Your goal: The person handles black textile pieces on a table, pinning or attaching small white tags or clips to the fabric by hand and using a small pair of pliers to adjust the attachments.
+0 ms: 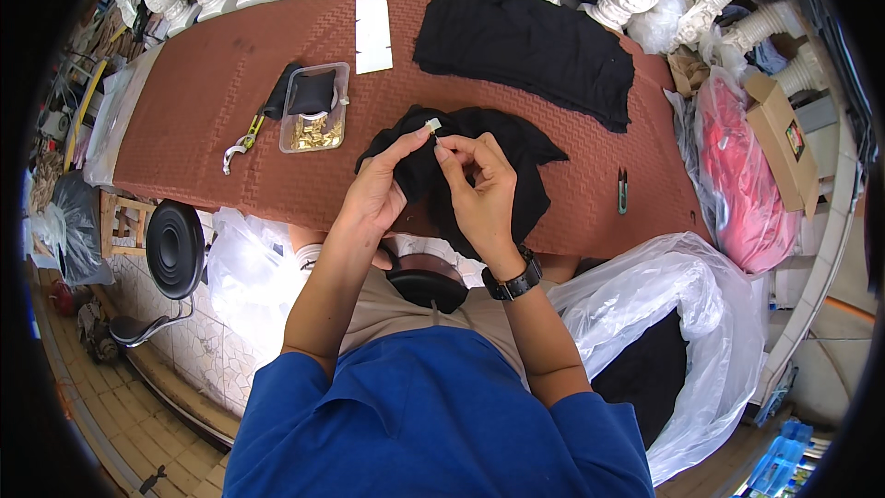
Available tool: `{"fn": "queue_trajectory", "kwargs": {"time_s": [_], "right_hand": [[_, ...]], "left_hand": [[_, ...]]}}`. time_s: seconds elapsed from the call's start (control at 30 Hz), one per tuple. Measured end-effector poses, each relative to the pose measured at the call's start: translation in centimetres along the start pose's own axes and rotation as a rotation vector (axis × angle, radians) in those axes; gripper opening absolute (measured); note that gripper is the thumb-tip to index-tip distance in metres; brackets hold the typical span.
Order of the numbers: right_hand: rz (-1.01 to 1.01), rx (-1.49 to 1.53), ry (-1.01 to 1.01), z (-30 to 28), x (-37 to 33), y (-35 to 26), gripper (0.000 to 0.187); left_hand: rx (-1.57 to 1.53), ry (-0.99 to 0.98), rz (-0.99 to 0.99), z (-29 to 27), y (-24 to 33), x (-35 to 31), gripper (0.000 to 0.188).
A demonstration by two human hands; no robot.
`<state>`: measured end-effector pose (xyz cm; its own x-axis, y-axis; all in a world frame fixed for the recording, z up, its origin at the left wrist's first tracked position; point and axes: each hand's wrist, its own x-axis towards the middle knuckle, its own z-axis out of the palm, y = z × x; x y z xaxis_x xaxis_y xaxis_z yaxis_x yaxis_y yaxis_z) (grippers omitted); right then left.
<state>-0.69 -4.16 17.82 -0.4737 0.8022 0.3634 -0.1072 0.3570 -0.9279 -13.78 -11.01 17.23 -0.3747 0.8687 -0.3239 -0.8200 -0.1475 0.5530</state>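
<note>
Here's the left hand (380, 186), its grip pinched tight on a small pale tag (432, 125) at the far edge of the bunched black cloth (516, 161), right at the near side of the brown table (207, 120). Just beside it, the right hand (481, 186), thumb and forefinger pressed together; whatever that grip has is too small to tell! Over left, a clear box (344, 134) carries gold bits (315, 135) and a black pad (313, 90). Far right, folded fabric (525, 48); nearer, green snips (622, 194) lie on the table.

Plain black cloth (516, 175), reddish-brown weave-patterned table cover (221, 111)
</note>
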Motion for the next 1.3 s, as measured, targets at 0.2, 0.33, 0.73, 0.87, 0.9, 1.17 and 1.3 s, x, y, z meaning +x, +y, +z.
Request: {"fn": "queue_trajectory", "kwargs": {"time_s": [0.2, 0.33, 0.73, 0.87, 0.9, 1.17, 1.3], "right_hand": [[-0.004, -0.016, -0.013, 0.0, 0.1, -0.3, 0.014], [0.012, -0.001, -0.014, -0.1, 0.1, -0.1, 0.014], [0.014, 0.033, 0.026, 0.1, 0.3, 1.0, 0.009], [0.055, 0.072, 0.025, 0.1, 0.4, 0.9, 0.009], [0.062, 0.084, 0.024, 0.1, 0.4, 0.8, 0.009], [0.117, 0.145, -0.053, -0.4, 0.1, 0.9, 0.012], [0.100, 0.318, 0.004, 0.0, 0.4, 0.7, 0.011]], "left_hand": [[-0.019, -0.010, -0.007, -0.1, 0.1, -0.1, 0.031], [-0.025, -0.002, -0.002, 0.1, 0.0, -0.2, 0.031], [-0.013, -0.003, 0.006, 0.3, 0.0, -0.4, 0.029], [-0.003, 0.002, 0.014, 0.4, -0.2, -0.3, 0.029], [-0.005, 0.002, 0.014, 0.4, -0.2, -0.3, 0.029], [0.010, 0.021, 0.015, 0.0, -0.2, -0.1, 0.029], [0.127, 0.055, -0.017, 0.1, -0.6, -0.6, 0.030]]}}
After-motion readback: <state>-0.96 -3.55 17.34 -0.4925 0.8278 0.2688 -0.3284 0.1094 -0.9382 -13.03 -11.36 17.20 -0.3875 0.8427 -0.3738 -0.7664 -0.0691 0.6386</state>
